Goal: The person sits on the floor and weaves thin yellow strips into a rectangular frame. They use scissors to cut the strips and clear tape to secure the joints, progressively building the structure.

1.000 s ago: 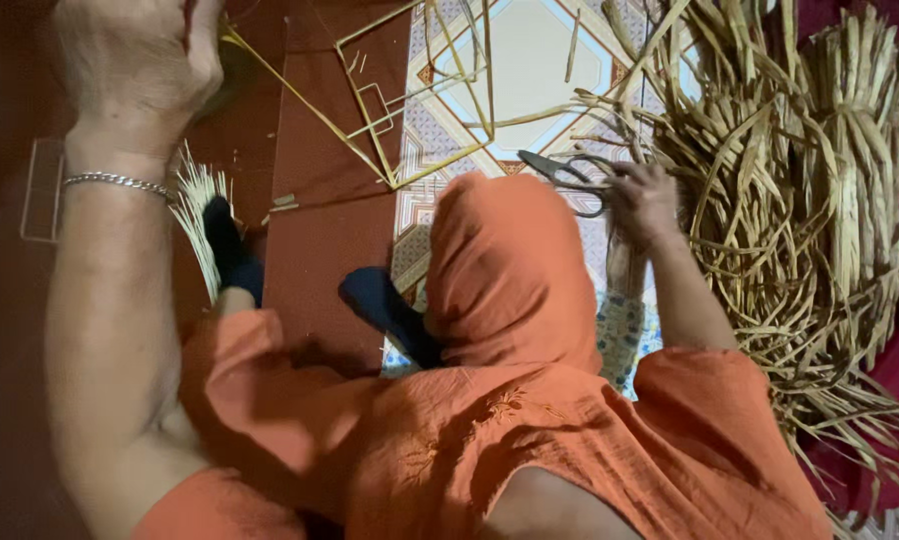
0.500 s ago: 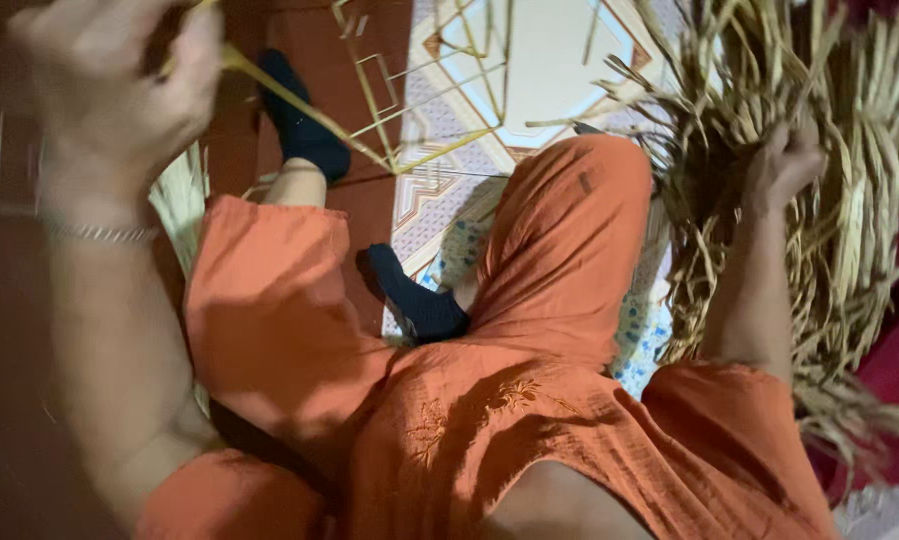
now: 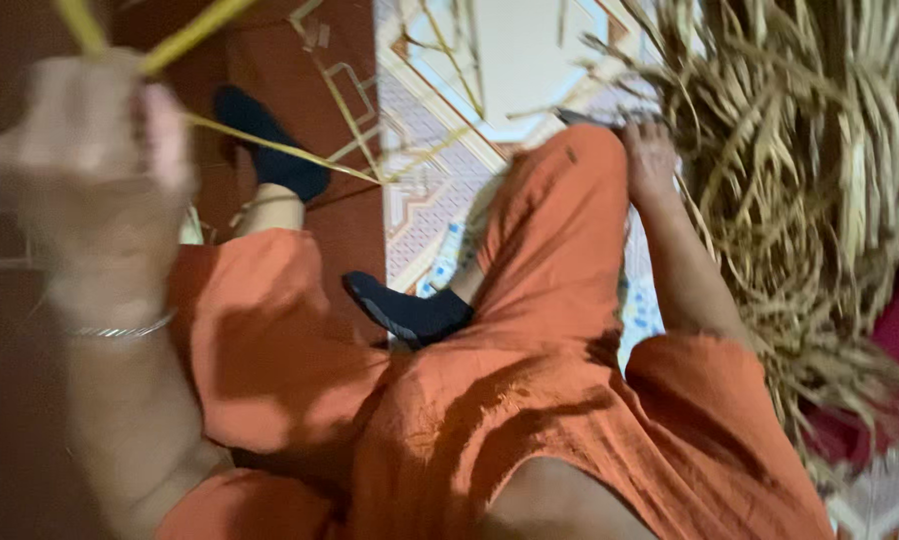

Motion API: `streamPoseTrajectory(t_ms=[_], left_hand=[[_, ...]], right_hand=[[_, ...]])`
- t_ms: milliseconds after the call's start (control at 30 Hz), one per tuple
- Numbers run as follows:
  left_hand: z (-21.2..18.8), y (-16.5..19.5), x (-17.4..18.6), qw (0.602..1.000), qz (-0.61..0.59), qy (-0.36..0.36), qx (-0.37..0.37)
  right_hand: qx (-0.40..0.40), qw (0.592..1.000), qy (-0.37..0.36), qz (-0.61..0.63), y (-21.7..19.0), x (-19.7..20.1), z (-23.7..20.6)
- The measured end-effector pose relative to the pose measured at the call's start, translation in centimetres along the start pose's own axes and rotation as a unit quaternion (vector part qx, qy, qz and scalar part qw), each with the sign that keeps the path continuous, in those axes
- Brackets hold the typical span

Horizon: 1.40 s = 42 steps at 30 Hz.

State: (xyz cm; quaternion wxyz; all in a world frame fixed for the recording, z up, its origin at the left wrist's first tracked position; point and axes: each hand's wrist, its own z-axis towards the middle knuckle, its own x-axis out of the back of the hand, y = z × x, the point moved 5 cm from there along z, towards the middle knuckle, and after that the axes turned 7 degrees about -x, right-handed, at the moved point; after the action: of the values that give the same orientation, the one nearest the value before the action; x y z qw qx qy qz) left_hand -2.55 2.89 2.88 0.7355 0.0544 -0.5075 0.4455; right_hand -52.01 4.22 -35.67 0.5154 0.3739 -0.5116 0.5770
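The left hand (image 3: 90, 170) is raised close to the camera, blurred, and closed around thin yellow-green leaf strips (image 3: 270, 148) that run from its fist down and away toward the patterned floor mat (image 3: 440, 195). More ends stick up above the knuckles and leave the picture at the top edge. These strips look light, flat and springy; they bend in a long curve rather than kink, so they would probably slip through a loose hold and are best pinched near the end, several together, as this hand has them.

The right hand (image 3: 652, 160) lies beyond the raised orange-clad knee, at the edge of a big heap of dried straw-coloured leaves (image 3: 820, 200). Its fingers are turned away and partly behind the knee, so I cannot tell whether it is open or gripping anything. A dark, narrow object (image 3: 590, 120) just beside it is too small to name. The dried leaves look brittle and tangled, likely to crack if bent sharply.

Motion blur softens the whole left side, and the heap is cut off at the right edge.
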Motion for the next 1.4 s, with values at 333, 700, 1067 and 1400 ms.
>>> streamPoseTrajectory(t_ms=[333, 700, 1067, 1400], left_hand=[[0.2, -1.6, -1.3, 0.941, -0.306, 0.034, 0.14], [1.6, -1.6, -2.3, 0.932, -0.31, 0.131, 0.138], [1.8, -0.7, -3.2, 0.929, -0.299, 0.131, 0.175], [0.4, -0.1, -2.3, 0.905, -0.327, 0.192, 0.193]], right_hand=[[0.003, 0.997, -0.032, -0.074, 4.0, 3.6, 3.4], [-0.141, 0.671, -0.123, 0.718, -1.8, 15.5, 2.1], [-0.217, 0.605, -0.475, 0.601, -18.0, 13.1, -5.6], [0.187, 0.706, -0.314, 0.606, -30.3, 21.9, 1.7]])
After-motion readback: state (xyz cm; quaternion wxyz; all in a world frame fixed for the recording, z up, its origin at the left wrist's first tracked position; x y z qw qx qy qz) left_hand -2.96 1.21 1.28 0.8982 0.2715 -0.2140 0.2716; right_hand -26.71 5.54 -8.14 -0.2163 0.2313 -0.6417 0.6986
